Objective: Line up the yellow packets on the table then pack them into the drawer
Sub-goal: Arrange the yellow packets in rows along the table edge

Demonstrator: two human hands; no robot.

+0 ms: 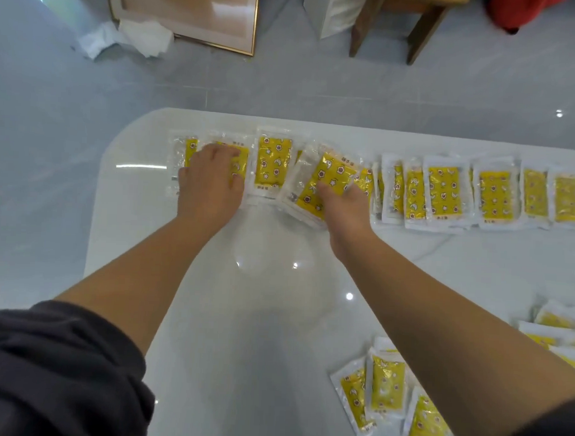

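Several yellow packets in clear wrappers lie in a row point(443, 190) along the far side of the white table point(260, 314). My left hand point(211, 179) rests flat on a packet point(239, 157) near the row's left end, fingers spread. My right hand point(342, 203) grips a tilted packet point(326, 180), seemingly the top of a small stack, thumb on top, in the middle of the row. An upright packet point(272, 162) lies between the two hands. More loose packets point(387, 387) lie near the table's front right. No drawer is in view.
Another heap of packets point(556, 328) sits at the right edge. Beyond the table, on the grey floor, are a framed panel point(195, 15), crumpled white paper point(129, 37) and wooden furniture legs point(423, 30). The table's rounded left corner point(119, 137) is close to my left hand.
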